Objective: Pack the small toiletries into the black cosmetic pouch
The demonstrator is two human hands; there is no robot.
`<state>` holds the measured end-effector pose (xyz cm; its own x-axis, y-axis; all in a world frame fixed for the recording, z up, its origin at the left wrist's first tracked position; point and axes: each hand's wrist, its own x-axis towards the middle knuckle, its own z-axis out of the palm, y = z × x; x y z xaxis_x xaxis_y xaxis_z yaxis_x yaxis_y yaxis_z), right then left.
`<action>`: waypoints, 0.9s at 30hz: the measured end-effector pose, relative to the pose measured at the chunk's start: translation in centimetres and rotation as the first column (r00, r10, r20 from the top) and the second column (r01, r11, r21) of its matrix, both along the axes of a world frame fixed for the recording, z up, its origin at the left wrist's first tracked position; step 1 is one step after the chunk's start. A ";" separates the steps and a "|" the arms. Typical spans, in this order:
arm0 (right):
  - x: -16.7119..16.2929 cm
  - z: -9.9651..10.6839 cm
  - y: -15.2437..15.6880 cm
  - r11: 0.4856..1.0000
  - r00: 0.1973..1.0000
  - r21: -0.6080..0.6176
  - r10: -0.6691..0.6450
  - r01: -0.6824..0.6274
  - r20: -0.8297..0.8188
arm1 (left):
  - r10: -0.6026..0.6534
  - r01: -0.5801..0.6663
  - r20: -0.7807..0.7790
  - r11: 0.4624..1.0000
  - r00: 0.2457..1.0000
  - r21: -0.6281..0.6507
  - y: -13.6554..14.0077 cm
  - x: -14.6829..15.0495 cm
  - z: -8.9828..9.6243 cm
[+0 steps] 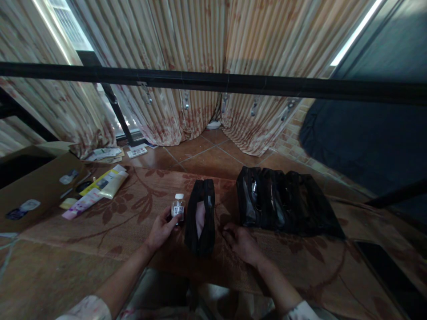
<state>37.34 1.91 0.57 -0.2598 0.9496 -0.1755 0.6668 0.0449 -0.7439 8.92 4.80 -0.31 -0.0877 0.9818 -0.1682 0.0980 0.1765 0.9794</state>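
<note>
My left hand [163,231] grips a small clear bottle [178,211] with a white cap and a label bearing a printed code, upright just left of a black zip pouch [190,226]. The pouch stands on the patterned cloth with its top unzipped, and something pale pink [200,218] shows inside. On the pouch's other side, my right hand [243,244] rests low over the cloth, fingers curled in and nothing visible in them. It is apart from the pouch. Several black pouches with see-through sides [283,200] stand in a row farther right.
A cardboard box [43,191] is at the left, with tubes [113,182] and packets beside it. A dark phone [390,275] lies at the right. Papers [106,154] lie on the tiled floor. A black bar [213,82] crosses before the curtains [187,40].
</note>
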 end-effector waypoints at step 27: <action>-0.1 0.2 0.0 1.000 1.000 -0.005 -0.006 0.006 0.005 | -0.054 0.053 0.036 0.998 0.998 0.033 -0.1 0.1 0.8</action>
<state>37.27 1.86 0.74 -0.2535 0.9501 -0.1818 0.6709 0.0373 -0.7406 9.04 4.68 0.44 -0.0290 0.9900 -0.1384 0.0699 0.1401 0.9877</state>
